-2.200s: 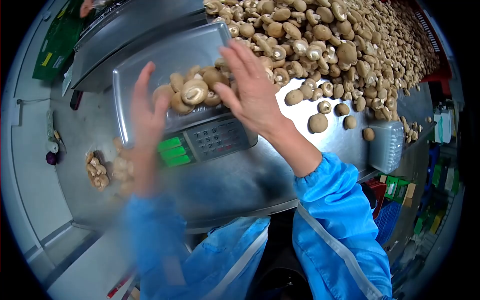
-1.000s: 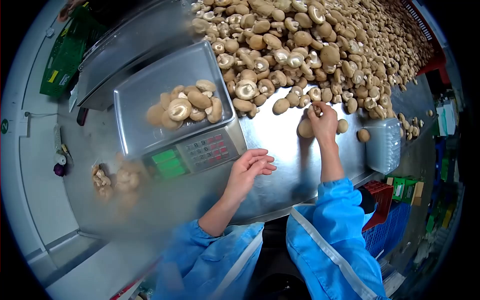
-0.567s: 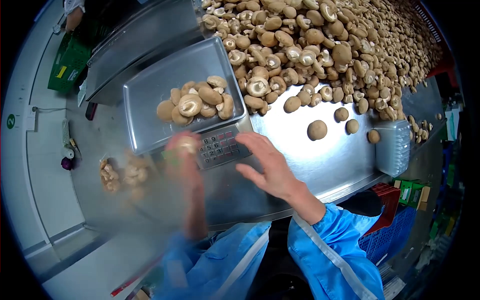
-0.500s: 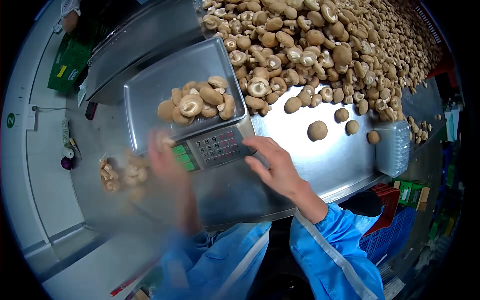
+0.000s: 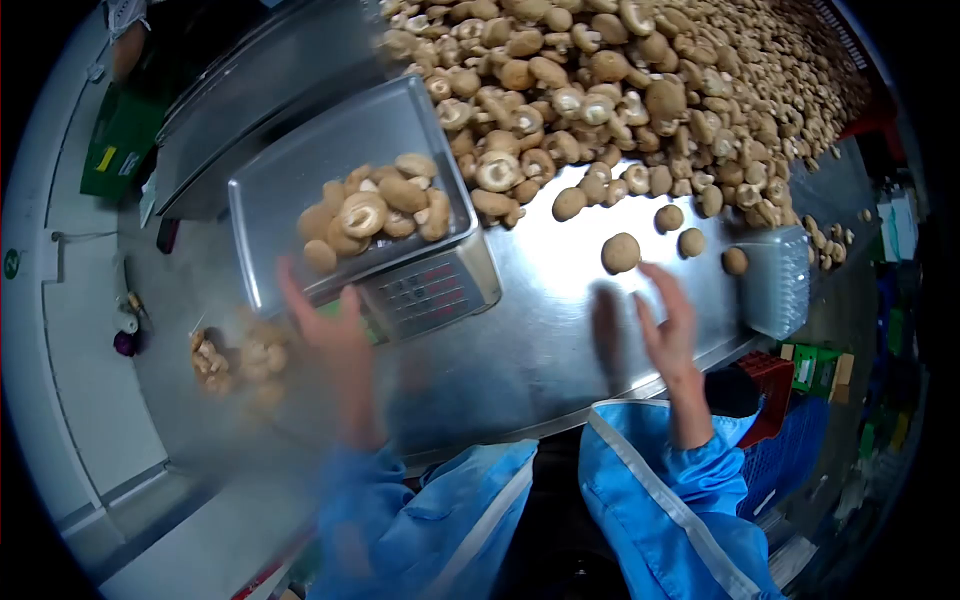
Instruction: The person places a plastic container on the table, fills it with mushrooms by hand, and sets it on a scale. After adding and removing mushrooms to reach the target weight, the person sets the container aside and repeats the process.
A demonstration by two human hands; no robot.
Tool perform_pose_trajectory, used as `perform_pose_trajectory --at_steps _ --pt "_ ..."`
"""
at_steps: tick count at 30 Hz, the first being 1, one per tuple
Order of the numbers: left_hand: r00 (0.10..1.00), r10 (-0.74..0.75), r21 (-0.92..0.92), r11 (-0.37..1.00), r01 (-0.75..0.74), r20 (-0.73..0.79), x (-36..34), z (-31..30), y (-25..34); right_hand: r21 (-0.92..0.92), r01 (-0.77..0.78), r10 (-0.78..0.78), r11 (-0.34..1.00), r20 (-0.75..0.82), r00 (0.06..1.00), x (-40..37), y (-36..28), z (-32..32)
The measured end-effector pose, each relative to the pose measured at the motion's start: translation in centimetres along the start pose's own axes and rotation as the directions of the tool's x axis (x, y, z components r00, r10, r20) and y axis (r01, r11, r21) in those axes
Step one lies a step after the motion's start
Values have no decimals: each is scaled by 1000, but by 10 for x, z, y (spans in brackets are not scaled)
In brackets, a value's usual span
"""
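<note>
A small pile of brown mushrooms (image 5: 362,214) lies on the metal pan (image 5: 275,190) of a weighing scale. At the front edge of the pan, my left hand (image 5: 338,330) is open, thumb and fingers apart, somewhat blurred, with one mushroom (image 5: 320,256) just beyond its fingertips. The hand partly covers the scale's keypad (image 5: 425,292). To the right, my right hand (image 5: 672,325) is open over the steel table, its fingertips close to a single round mushroom (image 5: 621,253). Nothing shows in either hand.
A large heap of mushrooms (image 5: 640,90) covers the back of the table (image 5: 540,300). Several loose ones lie before it. Stacked clear plastic trays (image 5: 778,285) stand at the right. Blurred mushroom pieces (image 5: 262,360) lie left. Red and blue crates (image 5: 790,450) sit below the table.
My right hand has moved right, from beside the keypad to the loose mushroom. A mushroom that was at my left fingertips now lies on the pan's front part. The view has shifted slightly.
</note>
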State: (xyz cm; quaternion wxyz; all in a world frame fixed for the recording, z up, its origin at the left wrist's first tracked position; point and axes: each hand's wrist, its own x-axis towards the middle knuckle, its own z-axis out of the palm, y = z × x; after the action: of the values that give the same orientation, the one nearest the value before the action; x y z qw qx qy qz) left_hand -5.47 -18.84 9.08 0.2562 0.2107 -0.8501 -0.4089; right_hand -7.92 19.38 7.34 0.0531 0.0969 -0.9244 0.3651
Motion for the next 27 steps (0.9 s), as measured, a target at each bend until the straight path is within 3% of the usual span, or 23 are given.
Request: perform_pose_trajectory --at_steps 1,3,4,5,7,8,9,11,12,14,17,18,21,22,27 --pt "998 35 -43 998 -36 -43 -3 -2 1 -164 73 -95 984 -133 986 6 21 -22" --pt "993 74 -181 979 -89 -89 -11 -5 -6 -492 37 -217 870 -315 924 19 53 -86" --pt "967 215 -250 937 -243 -135 -13 -6 -46 -598 -69 -221 798 -398 891 20 74 -116" --pt "972 233 -228 945 -235 -32 -26 -9 -52 -679 -181 -238 712 -475 848 17 97 -144" --pt "945 281 -160 953 -256 165 -42 -10 -55 -602 -446 173 663 -457 873 1 139 -184" --pt "929 310 -255 932 -256 201 -54 7 -36 -553 -565 369 612 -432 823 -10 167 -197" --pt "913 338 -343 905 -250 227 -73 24 -13 -206 -625 494 753 -449 744 -27 216 -201" --pt "802 345 -163 938 -305 488 -88 36 26 -166 -646 540 745 -418 730 -34 197 -206" --pt "743 350 -119 930 -347 571 -96 42 38 -297 -577 428 761 -439 790 -40 200 -205" --pt "668 444 -200 889 -412 597 -114 62 39 -547 -423 195 722 -426 884 -51 211 -203" --pt "649 446 -264 893 -364 617 -126 74 49 -585 -314 111 748 -357 928 -55 192 -196" --pt "652 397 -267 918 -294 645 -129 74 56 -544 -330 146 772 -353 924 -52 187 -196" --pt "650 383 -242 923 -299 657 -139 82 54 -460 -380 220 802 -364 905 -38 178 -200" --pt "654 270 -206 963 -174 707 -141 84 57 -470 -443 297 763 -355 887 -34 175 -202" --pt "592 396 -276 918 -286 702 -146 98 60 -425 -514 347 746 -411 843 -34 163 -190"
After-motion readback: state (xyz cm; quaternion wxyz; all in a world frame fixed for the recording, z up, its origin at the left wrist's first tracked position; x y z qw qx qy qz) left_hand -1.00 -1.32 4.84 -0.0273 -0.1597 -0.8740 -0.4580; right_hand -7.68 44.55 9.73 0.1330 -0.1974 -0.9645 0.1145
